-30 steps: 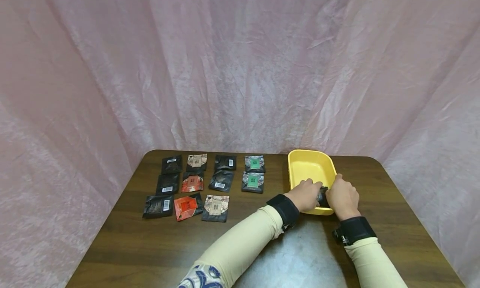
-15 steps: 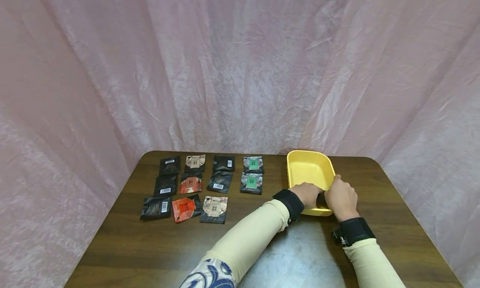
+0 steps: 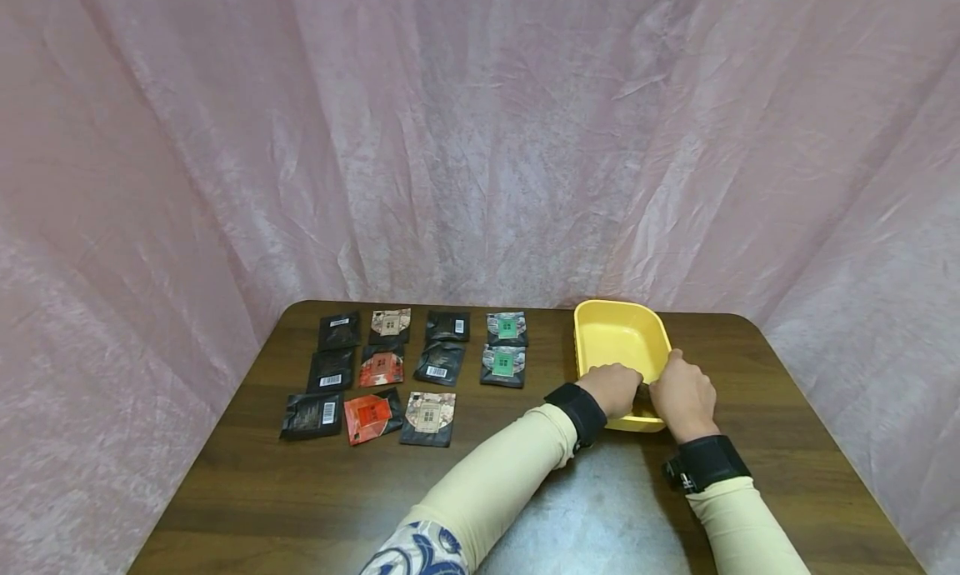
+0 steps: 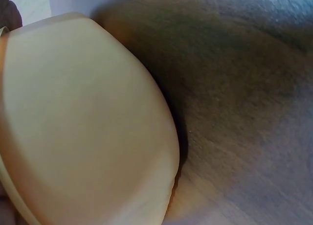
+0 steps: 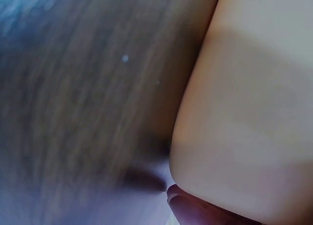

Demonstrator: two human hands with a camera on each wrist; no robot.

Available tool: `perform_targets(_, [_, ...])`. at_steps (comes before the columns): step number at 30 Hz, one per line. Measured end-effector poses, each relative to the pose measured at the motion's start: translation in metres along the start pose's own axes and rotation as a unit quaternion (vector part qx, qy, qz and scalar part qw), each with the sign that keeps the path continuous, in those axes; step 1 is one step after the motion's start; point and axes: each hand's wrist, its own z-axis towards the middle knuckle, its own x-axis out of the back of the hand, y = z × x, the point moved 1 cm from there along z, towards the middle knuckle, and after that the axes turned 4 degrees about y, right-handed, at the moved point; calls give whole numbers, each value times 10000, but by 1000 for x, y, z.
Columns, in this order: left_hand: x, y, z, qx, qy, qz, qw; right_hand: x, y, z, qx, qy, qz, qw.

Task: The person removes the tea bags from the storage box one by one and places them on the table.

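Observation:
On the right of the table stands a yellow plastic tray (image 3: 615, 346); both hands are at its near half. My left hand (image 3: 611, 389) reaches over the near left side into the tray, its fingertips mostly hidden. A dark packet (image 3: 643, 402) shows dimly between the hands inside the tray; whether the left fingers pinch it is hidden. My right hand (image 3: 684, 398) grips the tray's right rim with curled fingers. In the left wrist view, the tray's outer wall (image 4: 93, 122) fills the left side. The right wrist view shows the wall (image 5: 244, 107) with a fingertip (image 5: 188, 205) below.
Flat sachets lie in rows on the left of the wooden table (image 3: 247, 492): several black backs with barcodes (image 3: 312, 415), two green-labelled ones (image 3: 503, 364), red-labelled ones (image 3: 372, 416) and beige-labelled ones (image 3: 429, 418). A pink curtain (image 3: 480, 142) hangs behind the table.
My left hand has shifted slightly right and deeper into the tray, covering more of the dark packet. The right hand stays at the rim. The rows of sachets are unchanged.

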Motion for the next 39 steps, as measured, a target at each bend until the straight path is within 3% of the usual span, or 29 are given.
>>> perform_targets(9, [-1,0,1,44,27,-74,10000,2,0,1,-105,-194,33,9998])
perform_targets(19, [0,-2,1,-99,135,-234,9996,2,-1,0,-66,-127,125,9998])
perform_targets(30, [-4,-3,2,-379,497,183,9979,0,-2,-2,45,-41,113,9999])
perform_targets(39, [9,-5,-14,-676,760,403,9940,2,0,-1,-6,-49,65,10000])
